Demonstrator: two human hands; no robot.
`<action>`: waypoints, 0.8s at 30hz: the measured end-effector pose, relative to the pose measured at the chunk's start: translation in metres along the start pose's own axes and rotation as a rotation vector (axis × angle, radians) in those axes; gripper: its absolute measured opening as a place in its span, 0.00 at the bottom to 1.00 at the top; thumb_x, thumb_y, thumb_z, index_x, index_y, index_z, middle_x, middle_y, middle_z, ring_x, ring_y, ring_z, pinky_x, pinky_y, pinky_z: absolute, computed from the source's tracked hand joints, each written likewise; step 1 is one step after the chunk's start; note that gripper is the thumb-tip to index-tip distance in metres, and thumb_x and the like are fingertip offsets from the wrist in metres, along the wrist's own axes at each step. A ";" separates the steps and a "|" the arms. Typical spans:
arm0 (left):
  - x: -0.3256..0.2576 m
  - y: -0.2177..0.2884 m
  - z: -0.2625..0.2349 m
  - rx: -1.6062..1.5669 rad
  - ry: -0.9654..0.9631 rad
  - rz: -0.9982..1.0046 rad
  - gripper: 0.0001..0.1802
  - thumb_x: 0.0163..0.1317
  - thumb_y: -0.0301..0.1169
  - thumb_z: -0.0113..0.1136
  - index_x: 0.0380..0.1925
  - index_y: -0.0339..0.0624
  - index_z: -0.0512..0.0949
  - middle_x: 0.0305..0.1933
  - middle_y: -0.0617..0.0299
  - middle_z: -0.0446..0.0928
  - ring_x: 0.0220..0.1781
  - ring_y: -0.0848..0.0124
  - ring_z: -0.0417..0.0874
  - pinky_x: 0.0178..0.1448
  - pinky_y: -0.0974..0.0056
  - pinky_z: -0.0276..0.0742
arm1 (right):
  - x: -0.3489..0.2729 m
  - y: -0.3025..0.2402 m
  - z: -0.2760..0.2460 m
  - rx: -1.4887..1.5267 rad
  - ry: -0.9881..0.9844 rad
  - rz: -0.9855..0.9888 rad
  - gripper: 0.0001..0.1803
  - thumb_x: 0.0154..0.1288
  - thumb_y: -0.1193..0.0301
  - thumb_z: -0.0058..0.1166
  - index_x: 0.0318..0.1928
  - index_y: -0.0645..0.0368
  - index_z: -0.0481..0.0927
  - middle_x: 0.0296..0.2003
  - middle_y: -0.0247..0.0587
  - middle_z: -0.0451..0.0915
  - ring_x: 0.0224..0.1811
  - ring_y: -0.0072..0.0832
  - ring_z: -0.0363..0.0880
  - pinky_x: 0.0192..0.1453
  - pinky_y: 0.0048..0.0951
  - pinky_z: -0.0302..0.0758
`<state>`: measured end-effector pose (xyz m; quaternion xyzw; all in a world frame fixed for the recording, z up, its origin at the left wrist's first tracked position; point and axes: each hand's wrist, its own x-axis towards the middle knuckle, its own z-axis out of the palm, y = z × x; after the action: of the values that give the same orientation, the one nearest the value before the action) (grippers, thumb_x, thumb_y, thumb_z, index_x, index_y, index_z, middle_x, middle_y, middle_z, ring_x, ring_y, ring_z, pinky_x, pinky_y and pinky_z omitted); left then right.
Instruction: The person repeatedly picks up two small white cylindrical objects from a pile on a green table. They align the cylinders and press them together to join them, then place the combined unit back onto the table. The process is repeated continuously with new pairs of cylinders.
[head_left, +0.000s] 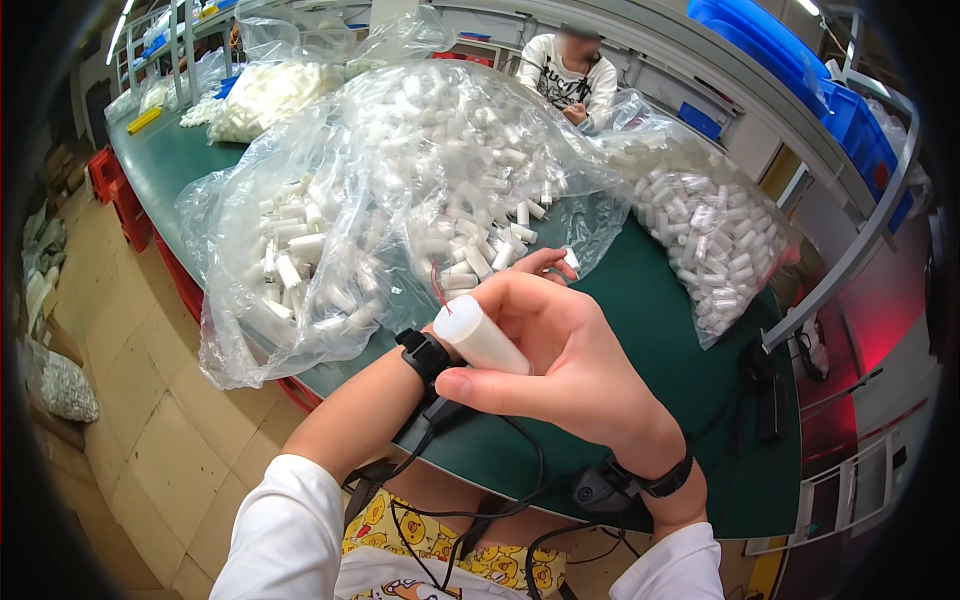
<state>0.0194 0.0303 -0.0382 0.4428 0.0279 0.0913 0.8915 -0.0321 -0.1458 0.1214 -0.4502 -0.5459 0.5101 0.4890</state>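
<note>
My right hand (575, 365) is closed round a white cylinder (490, 340), thumb along its lower side. Thin red wires rise from the cylinder's round end. My left forearm crosses behind it, so most of my left hand (543, 263) is hidden. The left fingers that show are curled at a smaller-looking white cylinder (571, 259), which they seem to grip. Just beyond both hands, loose white cylinders (478, 262) spill from the mouth of a large see-through plastic bag (400, 150) full of the same pieces.
The green table (620, 300) carries another filled bag (715, 240) on the right and a bag of pale pieces (275, 100) at the far left. Black cables (540, 460) hang by my lap. Across the table sits another person (572, 75). A grey metal frame (850, 270) rises at right.
</note>
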 end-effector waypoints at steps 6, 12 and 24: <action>-0.001 -0.009 -0.003 -0.090 0.052 0.011 0.19 0.60 0.48 0.48 0.31 0.43 0.74 0.18 0.64 0.71 0.21 0.73 0.72 0.30 0.71 0.70 | 0.002 0.004 0.000 0.000 0.030 -0.040 0.17 0.52 0.81 0.60 0.43 0.64 0.72 0.40 0.37 0.77 0.46 0.21 0.74 0.49 0.23 0.72; -0.026 -0.022 -0.008 -0.097 0.015 0.156 0.18 0.61 0.47 0.47 0.31 0.43 0.73 0.19 0.64 0.71 0.22 0.73 0.72 0.31 0.71 0.70 | 0.008 0.018 0.002 -0.053 0.130 -0.154 0.18 0.52 0.84 0.58 0.35 0.59 0.62 0.36 0.37 0.73 0.47 0.23 0.73 0.48 0.24 0.72; -0.004 0.001 0.013 -0.012 -0.053 0.028 0.19 0.63 0.47 0.44 0.33 0.42 0.72 0.20 0.64 0.71 0.24 0.73 0.73 0.35 0.69 0.70 | 0.085 0.042 0.029 -0.466 0.304 -0.419 0.18 0.48 0.75 0.58 0.35 0.63 0.63 0.32 0.41 0.68 0.33 0.30 0.70 0.37 0.30 0.70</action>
<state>0.0167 0.0197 -0.0295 0.4402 -0.0026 0.0923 0.8932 -0.0706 -0.0618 0.0860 -0.4986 -0.6494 0.1874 0.5427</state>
